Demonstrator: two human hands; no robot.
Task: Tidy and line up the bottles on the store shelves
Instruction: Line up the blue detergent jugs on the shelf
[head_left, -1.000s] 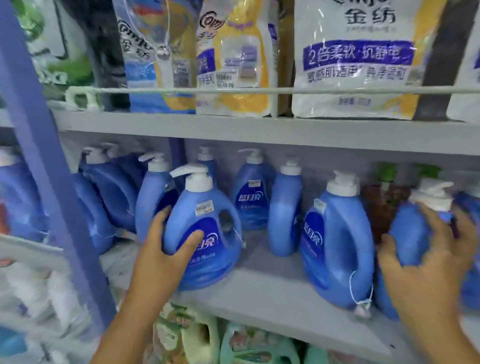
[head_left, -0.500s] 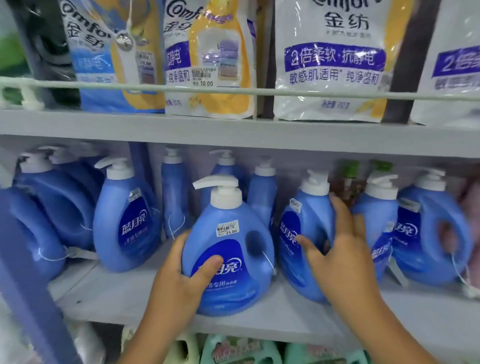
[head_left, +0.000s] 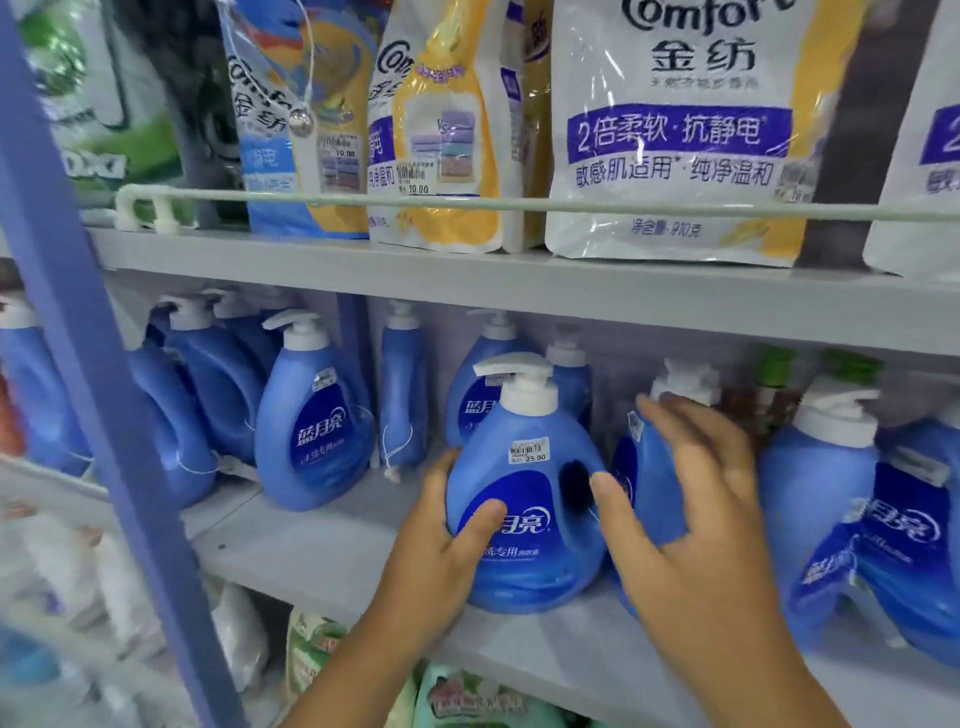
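You are in a shop aisle. Just past your hands, grey shelves (head_left: 519, 291) hold rows of identical blue pump bottles (head_left: 311, 431), one with a price sticker (head_left: 529, 450). Above your grip, priced softener pouches (head_left: 675, 130) stand behind a rail (head_left: 571, 205).

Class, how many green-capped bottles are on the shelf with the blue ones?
2. One green cap is at the back, above the right hand. The other is just right of it. The blue bottles may hide more.
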